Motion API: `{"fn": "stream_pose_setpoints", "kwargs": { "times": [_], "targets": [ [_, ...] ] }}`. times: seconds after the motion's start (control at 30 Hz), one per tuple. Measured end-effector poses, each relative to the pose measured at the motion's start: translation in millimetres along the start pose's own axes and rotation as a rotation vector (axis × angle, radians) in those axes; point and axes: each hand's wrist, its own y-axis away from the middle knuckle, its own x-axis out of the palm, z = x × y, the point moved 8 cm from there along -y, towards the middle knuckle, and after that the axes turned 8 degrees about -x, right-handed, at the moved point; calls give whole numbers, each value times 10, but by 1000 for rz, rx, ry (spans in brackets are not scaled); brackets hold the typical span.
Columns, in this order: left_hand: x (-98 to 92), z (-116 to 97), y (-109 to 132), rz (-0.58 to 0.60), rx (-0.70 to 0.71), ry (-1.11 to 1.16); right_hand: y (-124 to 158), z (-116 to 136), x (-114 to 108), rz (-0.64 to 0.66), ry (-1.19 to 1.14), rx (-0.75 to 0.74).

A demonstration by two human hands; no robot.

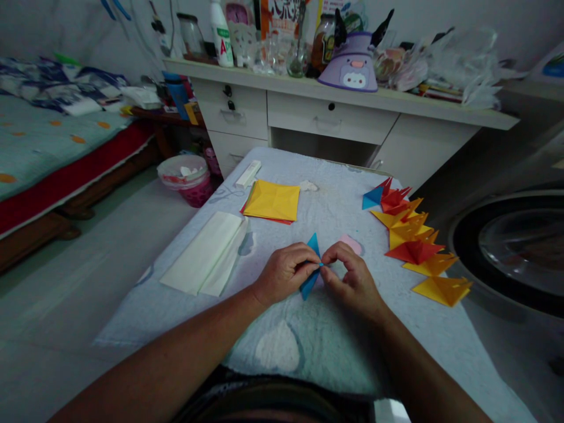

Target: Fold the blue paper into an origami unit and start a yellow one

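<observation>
A folded blue paper piece (311, 286) is between my two hands, above the cloth-covered table. My left hand (288, 270) pinches it from the left with thumb and index finger. From the other side my right hand (352, 279) grips a small tip of the same paper, fingertips almost touching those of the left. Along the table's right side stands a row of folded paper figures (416, 251) in red, yellow, orange and one blue. Beyond my left hand lies a stack of square paper sheets (272, 201), yellow on top with red edges below.
A folded pale sheet (207, 252) lies at the table's left, with a small white box (248, 174) farther back. A pink bin (189, 179) stands on the floor at left. Behind the table is a white cabinet (304, 111) crowded with jars; a round appliance door (520, 252) is at right.
</observation>
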Motion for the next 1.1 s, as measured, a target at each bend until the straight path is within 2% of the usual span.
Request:
{"fn": "stream_pose_setpoints", "kwargs": {
  "times": [0.43, 1.1],
  "targets": [
    [12, 31, 2, 19, -17, -20, 17, -72, 3, -30, -177, 83],
    [23, 0, 5, 47, -23, -17, -15, 5, -23, 0, -161, 49]
  ]
}}
